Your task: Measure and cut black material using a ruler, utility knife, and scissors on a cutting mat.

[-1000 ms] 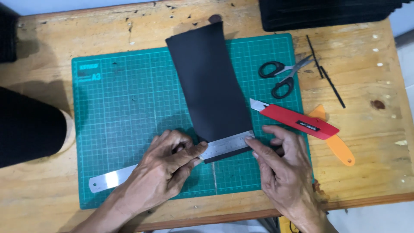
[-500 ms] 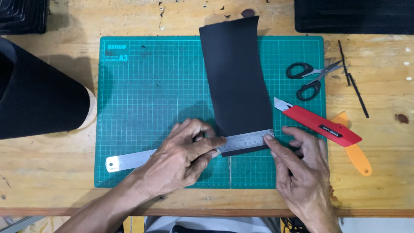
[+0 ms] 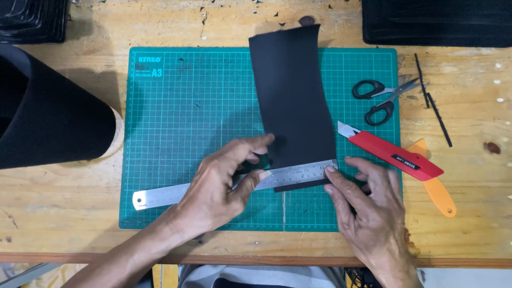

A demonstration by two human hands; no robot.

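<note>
A black sheet strip (image 3: 292, 101) lies upright across a green cutting mat (image 3: 186, 117). A steel ruler (image 3: 160, 194) crosses the strip's near end at a slight slant. My left hand (image 3: 224, 186) presses on the ruler's middle, fingers spread, index tip on the strip's left edge. My right hand (image 3: 368, 202) rests at the ruler's right end, its fingertips touching the ruler and the strip's lower right corner. Neither hand grips anything.
A red utility knife (image 3: 392, 154) and an orange-handled tool (image 3: 434, 186) lie right of my right hand. Black scissors (image 3: 381, 98) and thin black offcuts (image 3: 434, 109) sit farther right. A large black roll (image 3: 48, 117) rests left of the mat. Black stacks fill both far corners.
The view has shifted, so everything sits a little more to the right. My hands and the ruler keep the same pose on the strip's near end.
</note>
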